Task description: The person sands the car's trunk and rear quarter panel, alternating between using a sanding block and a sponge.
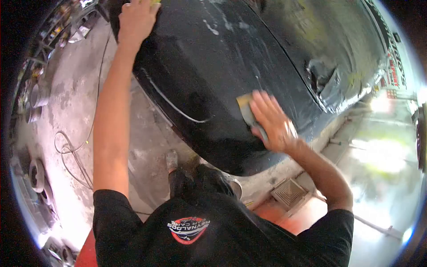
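Observation:
My right hand [272, 120] lies over a flat sanding pad [245, 109], grey with a yellowish top corner, and presses it to a dark car panel [191, 66]. Its fingers lie together and hide much of the pad. The panel's surface is wet, with whitish streaks and suds. Up at the top edge of the view, my left hand [138, 20] is bent over the panel's far left edge. A small bit of something yellow [155, 2] shows at its fingers, mostly cut off by the frame.
Crumpled plastic sheeting [329, 84] covers the car beyond the panel seam. A bucket [234, 186] stands by my legs, and a square floor drain grate [289, 193] lies at right. A loose cable [71, 153] coils on the concrete floor at left, near shelves and round parts.

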`<state>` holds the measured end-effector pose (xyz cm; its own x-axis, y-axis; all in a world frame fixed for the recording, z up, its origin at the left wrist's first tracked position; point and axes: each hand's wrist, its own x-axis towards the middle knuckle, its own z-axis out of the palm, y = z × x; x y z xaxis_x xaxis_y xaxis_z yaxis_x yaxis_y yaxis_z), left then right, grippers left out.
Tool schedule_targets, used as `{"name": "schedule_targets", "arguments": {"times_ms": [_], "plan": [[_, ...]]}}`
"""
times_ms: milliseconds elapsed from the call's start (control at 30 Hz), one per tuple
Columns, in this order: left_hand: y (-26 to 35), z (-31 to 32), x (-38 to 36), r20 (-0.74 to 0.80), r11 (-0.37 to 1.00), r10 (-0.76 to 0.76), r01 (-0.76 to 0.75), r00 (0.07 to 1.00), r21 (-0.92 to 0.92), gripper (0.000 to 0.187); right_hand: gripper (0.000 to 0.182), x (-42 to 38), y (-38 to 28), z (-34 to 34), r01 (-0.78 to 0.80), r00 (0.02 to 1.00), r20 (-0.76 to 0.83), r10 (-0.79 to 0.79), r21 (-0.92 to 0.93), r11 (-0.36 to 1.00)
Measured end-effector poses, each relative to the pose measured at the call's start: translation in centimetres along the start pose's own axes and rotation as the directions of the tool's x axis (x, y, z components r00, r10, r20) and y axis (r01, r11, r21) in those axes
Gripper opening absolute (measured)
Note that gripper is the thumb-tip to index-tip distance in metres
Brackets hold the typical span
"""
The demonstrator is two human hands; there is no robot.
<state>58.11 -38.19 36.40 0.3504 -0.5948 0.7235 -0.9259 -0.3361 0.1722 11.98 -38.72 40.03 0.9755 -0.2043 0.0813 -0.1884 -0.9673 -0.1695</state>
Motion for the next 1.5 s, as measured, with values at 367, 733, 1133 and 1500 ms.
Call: {"name": "schedule_targets", "arguments": {"times_ms": [367, 733, 1133, 1500], "plan": [[-6.6, 2.3, 1.0, 0.105, 0.968, 0.235, -0.223, 0.966, -0.114, 0.03, 0.063, 7.2, -1.1, 0.1, 0.003, 0.994, -0.107, -0.01, -0.057, 0.998], [-5.2, 1.9, 0.1, -0.044, 0.966, 0.202, -0.206, 0.978, -0.154, 0.027, 0.063, 15.0, 3.8, 1.3, 0.026, 0.99, -0.134, -0.043, -0.127, 0.992], [-7.3, 3.9, -0.2, -0.023, 0.969, 0.248, -0.248, 0.969, -0.007, 0.031, 0.079, -10.4, -3.3, -0.5, -0.343, 0.934, 0.095, 0.345, -0.037, 0.939], [-7.1, 2.5, -0.6, -0.007, 0.967, 0.223, -0.222, 0.975, -0.127, 0.029, 0.059, 16.3, 5.4, 0.6, -0.091, 0.989, -0.137, 0.064, -0.201, 0.975]]}}
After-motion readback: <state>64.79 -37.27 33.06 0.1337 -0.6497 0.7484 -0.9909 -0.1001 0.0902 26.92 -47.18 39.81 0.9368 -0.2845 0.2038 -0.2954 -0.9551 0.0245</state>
